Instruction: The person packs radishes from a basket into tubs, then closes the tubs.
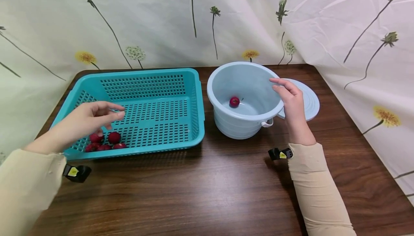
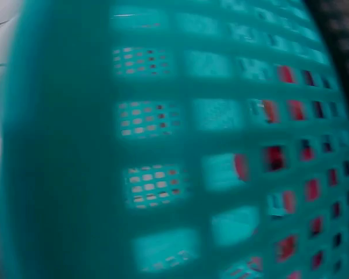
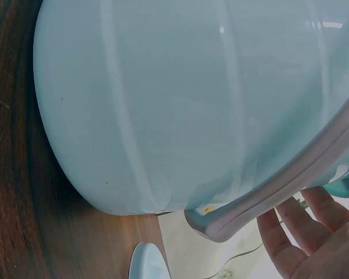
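The left hand (image 1: 98, 115) hangs over the near-left corner of a teal basket (image 1: 197, 135), which sits toward the bench's far-left corner. Its grip is loose, thumb and forefinger a little apart; whether a lower fingertip touches the red fruits (image 1: 114, 137) clustered beneath, along the basket's near edge, I cannot tell. One more red fruit (image 1: 234, 101) lies on the floor of a pale blue bucket (image 1: 236, 126) near the bench's (image 1: 200, 193) far edge. The right hand (image 1: 291, 101) is at the bucket's right rim, grip wide, holding nothing. A round lid (image 1: 309, 101) lies toward the far-right corner, partly behind that hand.
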Motion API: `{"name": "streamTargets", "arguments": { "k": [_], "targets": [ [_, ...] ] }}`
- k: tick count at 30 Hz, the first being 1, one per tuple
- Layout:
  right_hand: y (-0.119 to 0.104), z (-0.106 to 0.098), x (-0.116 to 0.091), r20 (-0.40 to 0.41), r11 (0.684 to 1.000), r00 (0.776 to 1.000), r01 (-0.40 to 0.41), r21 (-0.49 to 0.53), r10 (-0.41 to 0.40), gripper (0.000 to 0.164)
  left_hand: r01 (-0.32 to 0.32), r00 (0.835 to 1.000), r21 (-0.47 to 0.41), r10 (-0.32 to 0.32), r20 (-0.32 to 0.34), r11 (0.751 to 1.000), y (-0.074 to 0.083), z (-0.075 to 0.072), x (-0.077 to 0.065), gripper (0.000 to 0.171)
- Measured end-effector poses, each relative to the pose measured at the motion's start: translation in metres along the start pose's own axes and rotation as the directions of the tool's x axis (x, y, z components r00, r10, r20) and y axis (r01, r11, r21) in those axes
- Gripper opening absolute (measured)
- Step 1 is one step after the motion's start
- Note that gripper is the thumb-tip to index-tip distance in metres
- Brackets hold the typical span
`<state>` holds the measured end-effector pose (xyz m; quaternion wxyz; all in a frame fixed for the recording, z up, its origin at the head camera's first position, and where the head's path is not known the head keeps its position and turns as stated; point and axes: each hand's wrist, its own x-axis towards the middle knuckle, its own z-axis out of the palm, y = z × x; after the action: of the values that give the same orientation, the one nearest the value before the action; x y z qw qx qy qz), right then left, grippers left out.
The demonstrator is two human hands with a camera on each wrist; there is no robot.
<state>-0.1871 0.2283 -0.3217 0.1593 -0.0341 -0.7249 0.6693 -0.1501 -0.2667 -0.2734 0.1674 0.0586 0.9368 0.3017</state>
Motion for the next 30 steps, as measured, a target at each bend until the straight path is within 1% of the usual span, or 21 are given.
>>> {"name": "streamTargets", "arguments": {
  "k": [3,7,14,17,22,26,30],
  "targets": [
    [0.0,0.0,0.0,-0.002,1.0,1.0,-0.001,-0.002,0.001,0.025,0.006,1.0,0.012,-0.006,-0.008,1.0,-0.008,0.007,0.005,0.058],
    [0.0,0.001,-0.001,-0.005,1.0,1.0,-0.009,-0.007,0.009,0.025,0.017,1.0,0.039,-0.017,0.002,0.999,-0.018,0.014,0.01,0.062],
    [-0.001,0.0,-0.001,-0.005,1.0,1.0,-0.013,-0.014,0.013,0.026,0.028,0.998,0.057,-0.031,0.047,0.998,-0.027,0.017,0.013,0.064],
    [-0.001,0.0,0.0,-0.003,1.0,1.0,-0.01,-0.011,0.01,0.025,0.034,0.996,0.043,-0.037,0.086,0.999,-0.033,0.018,0.015,0.067],
    [0.0,0.0,0.0,-0.001,1.0,1.0,0.0,-0.012,0.0,0.025,0.069,0.985,0.0,-0.068,0.157,0.998,-0.046,0.02,0.015,0.07],
    [0.0,0.0,0.0,-0.005,1.0,1.0,0.006,-0.014,-0.006,0.025,0.077,0.983,-0.007,-0.074,0.167,0.997,-0.05,0.021,0.017,0.071],
    [0.0,-0.001,-0.001,-0.003,1.0,1.0,-0.001,-0.013,0.001,0.025,0.084,0.98,-0.004,-0.082,0.179,0.996,-0.051,0.021,0.018,0.068]
  ]
}}
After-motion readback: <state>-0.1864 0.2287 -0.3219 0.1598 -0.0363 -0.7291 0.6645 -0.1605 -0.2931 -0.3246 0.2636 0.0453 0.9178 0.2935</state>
